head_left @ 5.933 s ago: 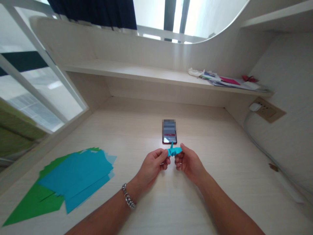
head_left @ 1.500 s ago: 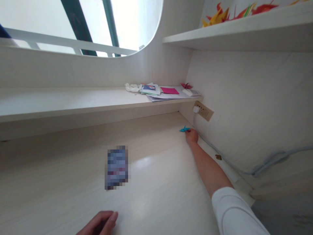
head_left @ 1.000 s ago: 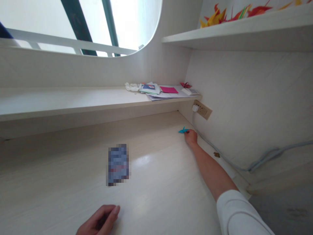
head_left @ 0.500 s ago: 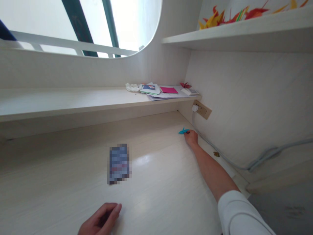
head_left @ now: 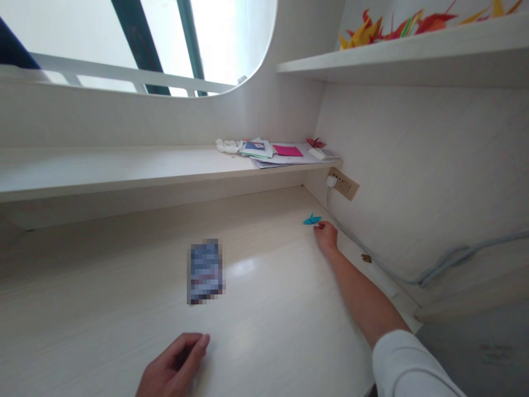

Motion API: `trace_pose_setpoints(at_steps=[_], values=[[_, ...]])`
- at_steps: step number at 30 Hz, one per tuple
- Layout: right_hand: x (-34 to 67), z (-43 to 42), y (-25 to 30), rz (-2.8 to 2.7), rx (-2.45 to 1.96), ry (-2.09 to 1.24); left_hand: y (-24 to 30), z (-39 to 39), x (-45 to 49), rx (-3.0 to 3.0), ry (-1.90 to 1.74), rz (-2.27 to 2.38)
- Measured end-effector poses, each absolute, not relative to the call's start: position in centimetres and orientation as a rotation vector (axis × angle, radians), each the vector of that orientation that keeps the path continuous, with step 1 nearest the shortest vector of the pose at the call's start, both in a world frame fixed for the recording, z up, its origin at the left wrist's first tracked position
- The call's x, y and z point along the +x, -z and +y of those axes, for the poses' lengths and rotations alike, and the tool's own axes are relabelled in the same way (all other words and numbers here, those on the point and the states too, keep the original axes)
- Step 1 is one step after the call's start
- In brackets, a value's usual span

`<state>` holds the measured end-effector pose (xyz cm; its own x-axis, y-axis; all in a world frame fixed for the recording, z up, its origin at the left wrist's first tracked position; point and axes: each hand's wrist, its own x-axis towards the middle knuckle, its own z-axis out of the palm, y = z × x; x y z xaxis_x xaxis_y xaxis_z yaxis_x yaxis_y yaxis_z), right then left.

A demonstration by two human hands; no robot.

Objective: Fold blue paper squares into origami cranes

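A small blue paper crane [head_left: 312,220] stands on the pale desk [head_left: 256,325] near the right wall. Just below its right side is my right hand [head_left: 327,237], fingers curled in with nothing seen in them; whether a fingertip still brushes the crane I cannot tell. My left hand [head_left: 173,364] rests low over the front of the desk, thumb and forefinger tips pressed together, holding nothing. Beyond it lies a blurred dark rectangular object [head_left: 205,271], its kind hidden by the pixelation.
A low shelf [head_left: 124,171] along the back carries papers [head_left: 264,157], a pink sheet [head_left: 288,150] and a red folded-paper piece [head_left: 316,143]. On the upper right shelf [head_left: 397,58] sit several yellow and red folded papers [head_left: 363,33]. A grey cable [head_left: 384,270] runs from the socket [head_left: 346,184].
My right hand has let go of the blue paper crane and drawn slightly down and right from it. My left hand keeps its pose. The view has shifted a little.
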<state>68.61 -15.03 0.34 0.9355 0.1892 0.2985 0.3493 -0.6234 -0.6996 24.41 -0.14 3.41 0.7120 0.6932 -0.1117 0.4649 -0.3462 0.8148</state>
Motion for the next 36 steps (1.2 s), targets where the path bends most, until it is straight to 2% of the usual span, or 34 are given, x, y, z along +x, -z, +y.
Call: trace_pose_setpoints(at_steps=[16, 27, 33, 36], values=[[42.2, -15.2, -2.1, -0.959, -1.969, -0.281, -5.4, -1.2, 22.1, 2.04, -0.373, 0.811], [40.7, -15.2, -0.9, -1.098, -2.094, -0.154, -4.8, -3.5, 11.7, 1.972, -0.621, 1.07], [41.0, -15.1, -0.4, -1.151, -2.126, -0.148, -4.4, 3.2, 3.6, 2.246, -0.766, 1.687], [41.1, -15.2, -0.2, -1.153, -2.135, -0.14, -3.7, 6.7, 0.5, 2.395, -0.551, 1.922]])
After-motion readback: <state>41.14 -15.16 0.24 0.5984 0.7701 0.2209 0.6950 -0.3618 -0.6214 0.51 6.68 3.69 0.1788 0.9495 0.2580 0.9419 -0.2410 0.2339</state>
